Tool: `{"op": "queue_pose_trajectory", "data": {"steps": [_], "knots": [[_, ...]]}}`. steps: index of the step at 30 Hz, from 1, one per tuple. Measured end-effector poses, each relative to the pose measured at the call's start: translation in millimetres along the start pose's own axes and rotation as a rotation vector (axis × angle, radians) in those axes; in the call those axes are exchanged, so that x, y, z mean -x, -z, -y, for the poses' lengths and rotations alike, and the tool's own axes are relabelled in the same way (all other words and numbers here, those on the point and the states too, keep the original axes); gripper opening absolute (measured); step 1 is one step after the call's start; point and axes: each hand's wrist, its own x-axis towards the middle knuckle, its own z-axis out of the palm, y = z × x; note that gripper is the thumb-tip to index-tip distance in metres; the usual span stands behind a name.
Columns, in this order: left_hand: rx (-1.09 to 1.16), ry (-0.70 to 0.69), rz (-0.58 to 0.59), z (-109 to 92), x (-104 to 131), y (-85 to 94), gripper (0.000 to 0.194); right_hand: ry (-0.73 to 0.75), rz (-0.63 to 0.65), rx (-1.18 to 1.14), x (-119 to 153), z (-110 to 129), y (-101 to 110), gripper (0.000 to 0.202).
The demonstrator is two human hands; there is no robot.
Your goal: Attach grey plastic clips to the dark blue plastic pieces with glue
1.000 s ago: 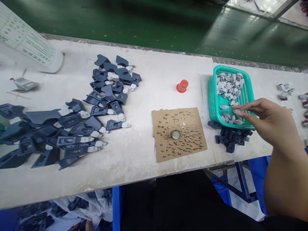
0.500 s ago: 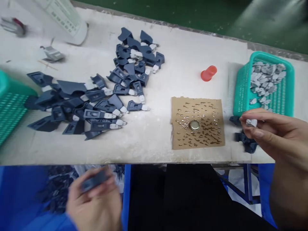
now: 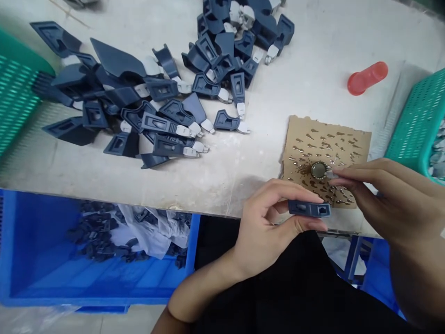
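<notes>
Between thumb and fingers, my left hand [image 3: 274,222] grips a dark blue-grey plastic part [image 3: 308,208] with recesses facing up, near the table's front edge. My right hand [image 3: 389,195] pinches a small light grey piece [image 3: 331,174] at the rim of a round metal cap [image 3: 319,170]. That cap lies on a square of brown cardboard [image 3: 295,134] covered with glossy brown drops. Left of the cardboard lie many dark parts [image 3: 167,146] with light grey ends, in a spread pile.
A red plastic piece [image 3: 367,79] stands behind the cardboard. Green baskets [image 3: 410,125] [image 3: 17,83] flank the table; the right one holds grey pieces. Below the front edge, a blue bin [image 3: 139,283] contains dark parts and white wrapping.
My left hand has come up and right from above the blue bin with the dark part. My right hand has moved left to the cap with the grey piece. The view has shifted.
</notes>
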Motion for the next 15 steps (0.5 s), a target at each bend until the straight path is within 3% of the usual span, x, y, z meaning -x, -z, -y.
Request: {"op": "queue_pose_trajectory", "data": {"steps": [15], "knots": [[-0.055,-0.126,-0.058,3.9,-5.7,3.9,0.035,0.06,0.003,-0.009,-0.4,-9.7,-4.5,0.036]]}}
